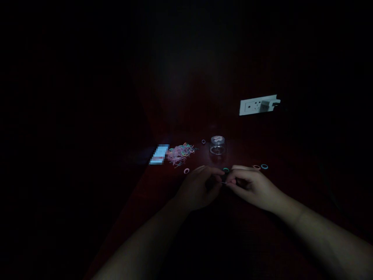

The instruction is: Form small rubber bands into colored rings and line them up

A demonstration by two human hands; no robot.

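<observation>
My left hand (201, 184) and my right hand (252, 184) meet fingertip to fingertip above the dark red table, both pinched. A thin, pale elastic band (223, 182) spans the small gap between them; most of it is hidden by the fingers. Just beyond the fingertips lies a green hair tie (226, 170). To the left of my left hand is a pink hair tie (186, 171). Past my right hand lie an orange hair tie (256, 167) and a blue hair tie (264, 166). A tangled pile of coloured elastic bands (180, 154) is farther back on the left.
A clear lidded jar (218, 147) stands behind my hands, with a small pale ring (203, 141) to its left. Left of the pile glows a phone screen (159, 154). On the back wall is a white power socket (258, 105) with a plug in it. Darkness hides the surroundings.
</observation>
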